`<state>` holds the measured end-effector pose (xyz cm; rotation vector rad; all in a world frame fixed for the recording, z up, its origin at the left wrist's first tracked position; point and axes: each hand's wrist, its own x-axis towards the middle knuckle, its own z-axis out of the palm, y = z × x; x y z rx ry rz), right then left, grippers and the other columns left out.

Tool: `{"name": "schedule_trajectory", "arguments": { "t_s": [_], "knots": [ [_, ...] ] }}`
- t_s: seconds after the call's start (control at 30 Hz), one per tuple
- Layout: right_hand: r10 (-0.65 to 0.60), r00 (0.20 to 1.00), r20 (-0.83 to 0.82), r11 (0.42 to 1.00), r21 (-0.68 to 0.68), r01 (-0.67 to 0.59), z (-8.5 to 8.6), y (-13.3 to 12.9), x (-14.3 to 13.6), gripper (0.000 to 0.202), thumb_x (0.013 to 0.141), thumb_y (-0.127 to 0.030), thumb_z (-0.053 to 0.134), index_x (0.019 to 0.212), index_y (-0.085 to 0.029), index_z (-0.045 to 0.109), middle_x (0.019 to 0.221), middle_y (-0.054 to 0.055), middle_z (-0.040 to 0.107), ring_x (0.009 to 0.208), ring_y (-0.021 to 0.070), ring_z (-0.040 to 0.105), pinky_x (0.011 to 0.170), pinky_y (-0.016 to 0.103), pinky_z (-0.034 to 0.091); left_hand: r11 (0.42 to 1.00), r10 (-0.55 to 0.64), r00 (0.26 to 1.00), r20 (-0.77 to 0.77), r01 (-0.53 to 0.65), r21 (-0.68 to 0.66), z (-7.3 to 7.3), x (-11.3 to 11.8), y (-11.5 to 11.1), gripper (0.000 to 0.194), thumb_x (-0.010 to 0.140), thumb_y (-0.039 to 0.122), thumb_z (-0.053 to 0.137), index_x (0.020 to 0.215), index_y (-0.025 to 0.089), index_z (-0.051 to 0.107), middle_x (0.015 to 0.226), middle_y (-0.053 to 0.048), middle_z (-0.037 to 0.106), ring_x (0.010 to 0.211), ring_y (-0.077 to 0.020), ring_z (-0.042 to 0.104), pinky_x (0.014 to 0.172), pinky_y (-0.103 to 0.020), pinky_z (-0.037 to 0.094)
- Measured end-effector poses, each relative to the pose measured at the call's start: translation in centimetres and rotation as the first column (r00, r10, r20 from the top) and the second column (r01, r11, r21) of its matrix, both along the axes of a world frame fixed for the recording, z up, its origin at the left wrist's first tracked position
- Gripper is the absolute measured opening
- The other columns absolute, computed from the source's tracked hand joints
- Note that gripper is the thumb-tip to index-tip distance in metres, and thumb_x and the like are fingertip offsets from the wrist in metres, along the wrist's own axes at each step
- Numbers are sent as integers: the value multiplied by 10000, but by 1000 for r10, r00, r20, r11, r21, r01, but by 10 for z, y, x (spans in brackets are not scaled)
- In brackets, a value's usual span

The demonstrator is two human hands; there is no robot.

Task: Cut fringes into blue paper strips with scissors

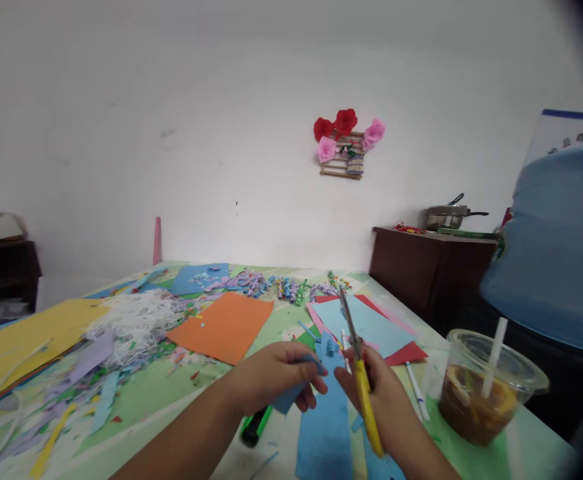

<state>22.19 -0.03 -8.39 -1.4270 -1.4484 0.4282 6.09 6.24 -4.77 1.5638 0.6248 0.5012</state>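
Note:
My left hand (284, 373) is closed on a small piece of blue paper (287, 399), which hangs below the fingers. Beside it, my right hand (379, 380) grips a pair of scissors with yellow handles (367, 407), the metal blades pointing up and away from me. Under both hands lie a strip of blue paper (325, 427) and small curled blue scraps (327, 345). Close below my left hand is a green and black box cutter (255, 427). A white marker (417, 392) rests right of my right hand.
An orange sheet (229, 323), a heap of white paper shreds (139, 320) and yellow sheets (36, 333) cover the left side. Light blue paper (371, 323) lies on red and pink sheets. A plastic cup with a straw (486, 400) stands at the right edge. Curled paper strips (286, 290) line the back.

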Motion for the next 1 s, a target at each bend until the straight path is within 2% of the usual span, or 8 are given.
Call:
{"name": "schedule_trajectory", "arguments": {
  "t_s": [0.1,0.17,0.3,0.53,0.7,0.83,0.9,1.0],
  "knots": [
    [-41,980,196,999,11,39,18,-3,11,265,716,-360,557,894,-210,428,862,43,523,782,223,520,695,370,419,988,147,981,130,-152,32,7,-7,3,281,739,438,504,807,165,509,732,-17,611,438,-73,510,430,-207,405],
    [-39,948,317,999,15,36,27,-4,13,315,704,-339,569,957,-207,437,975,77,520,898,256,499,781,411,383,969,210,959,192,-231,91,14,-14,4,299,759,457,488,767,160,513,635,5,590,390,-60,462,394,-186,355],
    [-12,879,477,1000,30,-3,42,-1,3,360,691,-340,573,998,-201,443,1067,107,492,971,277,472,825,435,360,931,226,942,246,-283,228,30,-32,-3,308,769,420,508,717,127,586,482,14,550,444,-88,506,462,-193,369],
    [33,778,627,999,-25,-22,70,-2,-17,374,687,-367,564,1002,-207,442,1097,120,502,996,275,485,800,418,413,846,222,941,254,-315,431,44,-49,-22,203,808,243,467,720,145,621,629,-17,613,613,-118,570,591,-212,419],
    [90,757,647,996,-65,-63,70,-1,-24,552,673,-473,565,1128,-210,395,1251,129,431,1148,304,385,908,458,358,816,271,944,187,-328,476,51,-58,-30,218,799,203,432,687,134,605,613,-15,588,550,-116,550,533,-219,425],
    [80,720,689,996,-38,-75,67,-1,-22,542,686,-473,566,1146,-255,382,1275,111,427,1156,314,387,865,452,415,767,260,959,117,-278,578,59,-67,-34,207,763,118,427,674,132,613,624,-14,602,549,-117,565,529,-212,441],
    [67,693,718,997,-15,-80,67,-1,-20,557,681,-472,572,1158,-257,380,1268,112,442,1143,319,408,847,446,438,721,259,961,95,-258,643,61,-70,-36,218,762,106,424,686,129,627,634,-17,615,565,-120,574,536,-208,445],
    [48,652,757,993,37,-115,68,-2,-17,578,674,-473,579,1169,-238,393,1239,125,476,1100,326,460,805,431,477,616,275,960,54,-219,756,62,-72,-38,231,764,97,428,678,127,640,618,-15,631,582,-122,584,558,-196,439]
  ]
}}
